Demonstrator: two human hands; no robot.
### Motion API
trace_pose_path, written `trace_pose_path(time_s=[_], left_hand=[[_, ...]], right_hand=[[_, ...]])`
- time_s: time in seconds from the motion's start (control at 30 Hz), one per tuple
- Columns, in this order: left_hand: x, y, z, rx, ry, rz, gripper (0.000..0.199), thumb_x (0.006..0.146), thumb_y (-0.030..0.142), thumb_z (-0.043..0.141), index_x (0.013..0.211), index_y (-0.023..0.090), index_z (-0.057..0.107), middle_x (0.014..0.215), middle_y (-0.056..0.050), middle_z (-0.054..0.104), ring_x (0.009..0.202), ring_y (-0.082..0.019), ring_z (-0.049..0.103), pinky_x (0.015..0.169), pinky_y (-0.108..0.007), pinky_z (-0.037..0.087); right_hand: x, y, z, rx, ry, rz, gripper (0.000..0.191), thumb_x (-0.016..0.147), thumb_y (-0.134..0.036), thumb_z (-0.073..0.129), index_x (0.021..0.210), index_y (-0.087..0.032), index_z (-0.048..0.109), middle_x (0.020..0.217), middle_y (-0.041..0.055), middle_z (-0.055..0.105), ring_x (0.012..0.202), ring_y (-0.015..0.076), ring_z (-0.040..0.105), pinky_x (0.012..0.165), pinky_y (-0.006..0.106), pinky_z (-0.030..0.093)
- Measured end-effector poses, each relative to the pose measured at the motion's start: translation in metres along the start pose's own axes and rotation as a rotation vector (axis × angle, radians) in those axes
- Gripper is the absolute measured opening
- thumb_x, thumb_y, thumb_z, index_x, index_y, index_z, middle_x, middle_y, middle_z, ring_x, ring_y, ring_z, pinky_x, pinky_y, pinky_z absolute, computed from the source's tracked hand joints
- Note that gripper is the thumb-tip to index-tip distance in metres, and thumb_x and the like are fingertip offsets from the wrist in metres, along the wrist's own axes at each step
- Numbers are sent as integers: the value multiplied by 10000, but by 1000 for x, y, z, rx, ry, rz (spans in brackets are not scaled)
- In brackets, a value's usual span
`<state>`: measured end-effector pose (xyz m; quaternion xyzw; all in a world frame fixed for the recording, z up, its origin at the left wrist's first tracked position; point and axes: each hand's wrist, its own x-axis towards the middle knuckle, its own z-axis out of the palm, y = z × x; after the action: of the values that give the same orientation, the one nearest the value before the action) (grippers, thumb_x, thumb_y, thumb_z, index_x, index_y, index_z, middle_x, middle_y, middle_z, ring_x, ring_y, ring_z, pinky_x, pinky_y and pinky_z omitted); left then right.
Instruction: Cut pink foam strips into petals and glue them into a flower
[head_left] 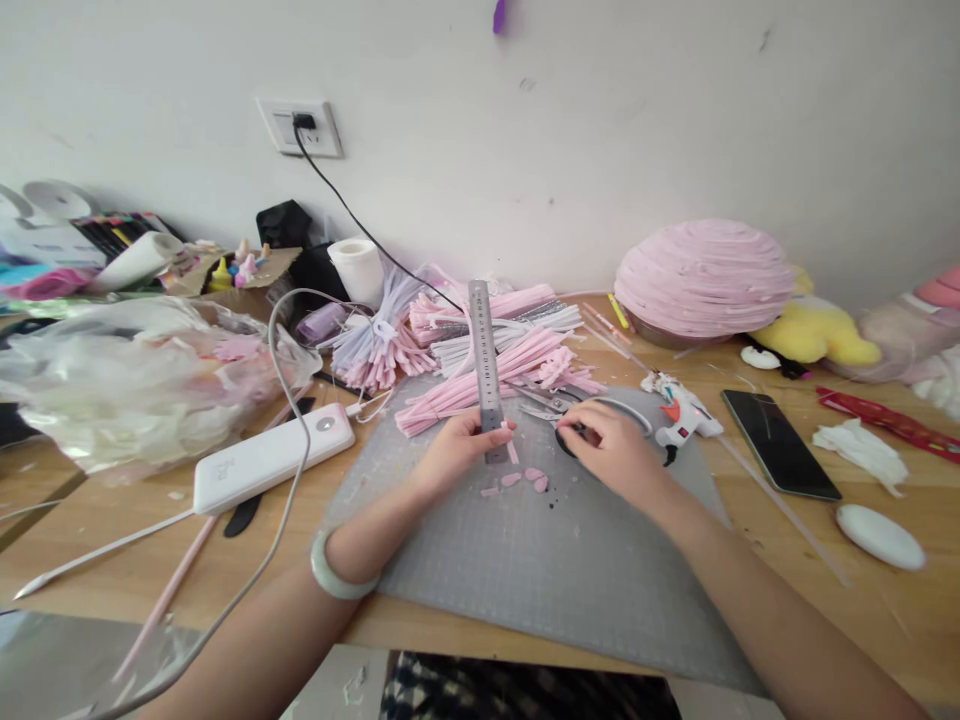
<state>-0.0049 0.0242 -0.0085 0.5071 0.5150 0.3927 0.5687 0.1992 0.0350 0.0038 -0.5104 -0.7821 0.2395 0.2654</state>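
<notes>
My left hand [463, 447] is closed around the lower end of an upright steel ruler [481, 345]. A short pink fuzzy stem [512, 452], like a pipe cleaner, lies against the ruler under my thumb. My right hand [613, 448] is closed on the dark handle of a pair of scissors [538, 413], whose blades point left toward the ruler. Several small pink petal-shaped pieces [533, 474] lie on the grey cutting mat [480, 560] below the hands. Just behind the ruler are bundles of pink stems [442, 402].
At left are a white power bank [270, 462] with a cable and a plastic bag [135, 385]. A glue gun [682, 420], a phone [780, 440] and a white oval object [881, 536] lie at right. Behind stands a pink dome [705, 280].
</notes>
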Motion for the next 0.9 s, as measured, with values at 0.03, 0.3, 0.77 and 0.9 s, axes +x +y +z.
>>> trace_pose_path(time_s=[0.03,0.3,0.77,0.9], left_hand=[[-2,0,3,-30,6,2,316,635,362,645,848,129,620,770,-23,623,727,-158,552,688,-271,424],[-9,-2,11,-82,28,1,322,659,377,628,869,134,595,684,0,586,647,-136,533,641,-258,423],[-2,-2,-12,910,255,-4,343,727,409,528,971,171,559,758,-65,614,683,-207,576,570,-256,360],[-12,6,-2,833,235,224,347,793,415,441,1047,206,551,949,-68,586,757,-181,564,621,-252,384]], right_hand=[[-2,-5,6,102,-57,49,186,781,-318,498,789,-175,617,816,44,636,664,149,560,586,255,392],[-11,-24,40,469,-288,229,227,784,-324,503,714,-137,609,678,35,641,556,109,504,483,213,332],[-9,-24,35,499,-262,236,236,792,-333,474,668,-151,559,659,22,614,542,102,492,516,213,361],[-7,-25,35,497,-243,239,245,801,-333,455,650,-159,538,650,19,606,541,107,509,517,216,378]])
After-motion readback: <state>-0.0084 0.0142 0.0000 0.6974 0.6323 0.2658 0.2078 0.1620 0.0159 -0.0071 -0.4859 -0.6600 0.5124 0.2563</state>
